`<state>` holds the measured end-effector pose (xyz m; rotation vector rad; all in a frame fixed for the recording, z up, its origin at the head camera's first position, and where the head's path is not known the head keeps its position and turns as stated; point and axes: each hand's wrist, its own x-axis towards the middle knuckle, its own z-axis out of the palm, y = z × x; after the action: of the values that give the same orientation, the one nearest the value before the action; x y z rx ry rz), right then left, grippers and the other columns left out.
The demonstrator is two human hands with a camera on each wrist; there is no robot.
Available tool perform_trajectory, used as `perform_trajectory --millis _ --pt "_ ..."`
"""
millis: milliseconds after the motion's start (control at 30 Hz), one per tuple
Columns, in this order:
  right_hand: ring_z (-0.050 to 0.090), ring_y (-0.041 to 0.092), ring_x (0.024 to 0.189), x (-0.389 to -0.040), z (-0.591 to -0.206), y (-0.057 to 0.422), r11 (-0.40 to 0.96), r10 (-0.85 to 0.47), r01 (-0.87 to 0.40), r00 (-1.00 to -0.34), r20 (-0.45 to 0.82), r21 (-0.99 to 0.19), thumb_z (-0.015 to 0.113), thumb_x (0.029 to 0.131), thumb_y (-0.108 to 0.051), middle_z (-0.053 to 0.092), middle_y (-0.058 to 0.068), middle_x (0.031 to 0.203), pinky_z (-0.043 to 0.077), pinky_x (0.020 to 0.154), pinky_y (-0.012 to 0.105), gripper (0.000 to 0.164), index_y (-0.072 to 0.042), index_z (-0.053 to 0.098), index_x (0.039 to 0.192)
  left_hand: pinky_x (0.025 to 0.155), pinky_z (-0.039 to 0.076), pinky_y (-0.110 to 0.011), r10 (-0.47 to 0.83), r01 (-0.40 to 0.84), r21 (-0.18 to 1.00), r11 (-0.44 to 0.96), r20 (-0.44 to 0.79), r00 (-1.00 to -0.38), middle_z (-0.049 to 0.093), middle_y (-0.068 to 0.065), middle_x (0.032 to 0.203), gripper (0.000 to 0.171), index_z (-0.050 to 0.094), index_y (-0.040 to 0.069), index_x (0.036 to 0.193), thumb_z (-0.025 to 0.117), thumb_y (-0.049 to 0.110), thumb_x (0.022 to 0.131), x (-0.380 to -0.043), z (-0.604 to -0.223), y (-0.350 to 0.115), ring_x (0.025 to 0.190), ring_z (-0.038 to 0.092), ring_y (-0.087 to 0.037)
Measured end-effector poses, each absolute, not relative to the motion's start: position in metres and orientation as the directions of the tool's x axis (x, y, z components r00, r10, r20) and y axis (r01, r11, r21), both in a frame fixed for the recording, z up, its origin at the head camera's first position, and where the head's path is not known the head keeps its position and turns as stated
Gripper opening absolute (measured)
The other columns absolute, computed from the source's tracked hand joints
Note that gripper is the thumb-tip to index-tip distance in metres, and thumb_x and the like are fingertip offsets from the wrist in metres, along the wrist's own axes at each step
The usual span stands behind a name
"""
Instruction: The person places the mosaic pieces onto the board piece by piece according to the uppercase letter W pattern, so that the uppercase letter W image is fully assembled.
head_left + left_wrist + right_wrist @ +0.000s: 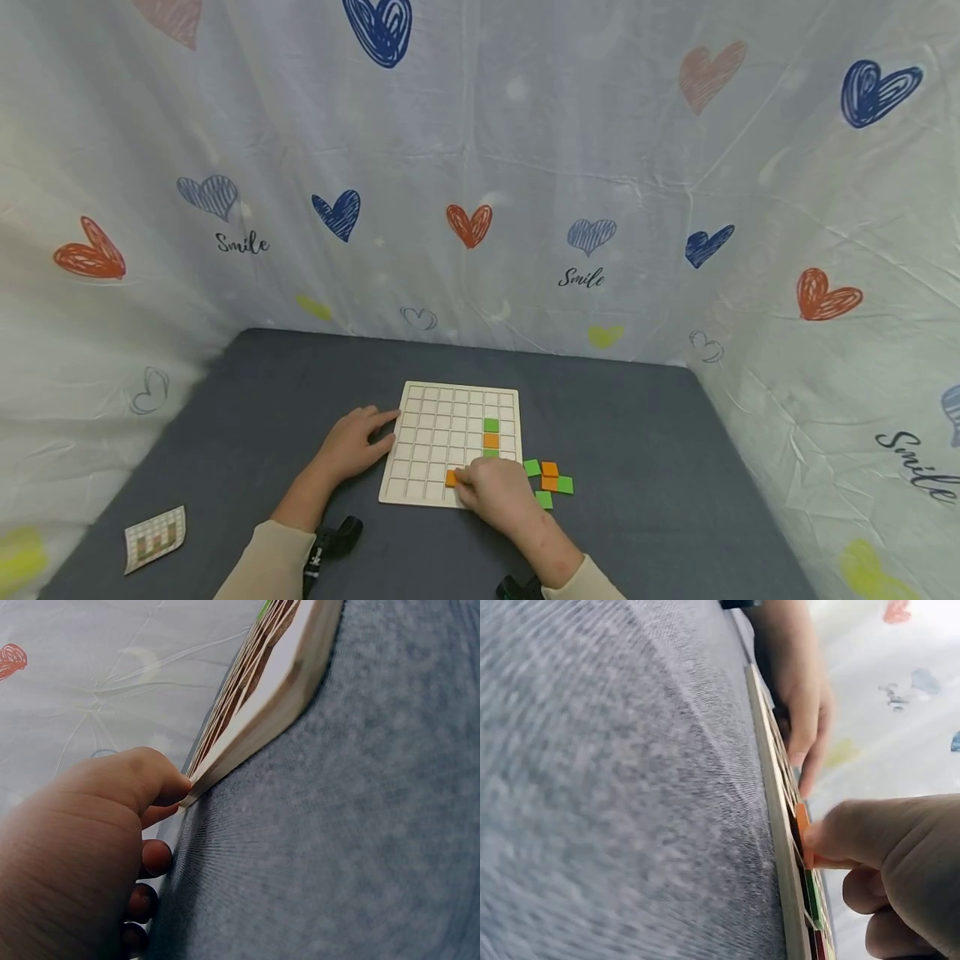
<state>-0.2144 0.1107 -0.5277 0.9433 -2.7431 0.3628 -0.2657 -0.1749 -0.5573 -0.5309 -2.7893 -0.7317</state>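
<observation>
A pale wooden grid board [431, 423] lies on the table. My right hand [497, 492] pinches an orange square tile [450, 478] low over the board's near rows; in the right wrist view the thumb presses the tile's [802, 829] side, its edge raised above the grid. A green tile [812, 900] sits just beside it. Farther up one column are a green tile [491, 425], an orange tile [491, 440] and another green one [491, 454], partly behind my right hand. My left hand [358, 442] touches the board's left edge, forefinger stretched out, thumb at the rim.
Several loose green and orange tiles [550, 469] lie right of the board, some overlapping. A small printed card [155, 537] with a coloured grid pattern rests at the table's left. A heart-patterned curtain [525, 167] closes off the back and sides of the dark table [637, 433].
</observation>
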Motion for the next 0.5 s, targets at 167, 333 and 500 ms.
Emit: perform_trajectory --millis 167,333,500 --pt "0.055 0.004 0.054 -0.214 -0.531 0.110 0.778 -0.519 -0.596 -0.788 0.331 -0.200 0.078 0.092 -0.024 0.069 -0.007 0.071 0.036 0.045 0.020 0.009 -0.022 0.086 0.096 0.064 0.031 -0.032 0.288 0.391 0.427 0.815 0.286 -0.914 0.037 0.008 0.075 0.043 0.068 0.012 0.138 0.073 0.022 0.096 -0.266 -0.557 -0.175 0.064 0.031 -0.010" --pt "0.066 0.007 0.065 -0.215 -0.532 0.112 0.794 -0.453 -0.528 -0.844 0.287 -0.301 0.078 0.092 -0.027 0.076 -0.005 0.084 0.043 0.048 0.021 0.012 -0.022 0.086 0.099 0.063 0.031 -0.032 0.296 0.399 0.426 0.812 0.288 -0.911 0.037 0.008 0.075 0.043 0.068 0.011 0.138 0.073 0.023 0.096 -0.267 -0.556 -0.174 0.063 0.031 -0.010" --pt "0.065 0.007 0.065 -0.217 -0.521 0.121 0.760 -0.508 -0.529 -0.846 0.162 -0.378 0.075 0.094 -0.029 0.075 -0.007 0.082 0.043 0.049 0.023 0.023 -0.020 0.082 0.114 0.062 0.031 -0.032 0.295 0.399 0.433 0.808 0.289 -0.911 0.037 0.008 0.075 0.043 0.068 0.012 0.138 0.073 0.023 0.096 -0.268 -0.559 -0.175 0.063 0.031 -0.010"
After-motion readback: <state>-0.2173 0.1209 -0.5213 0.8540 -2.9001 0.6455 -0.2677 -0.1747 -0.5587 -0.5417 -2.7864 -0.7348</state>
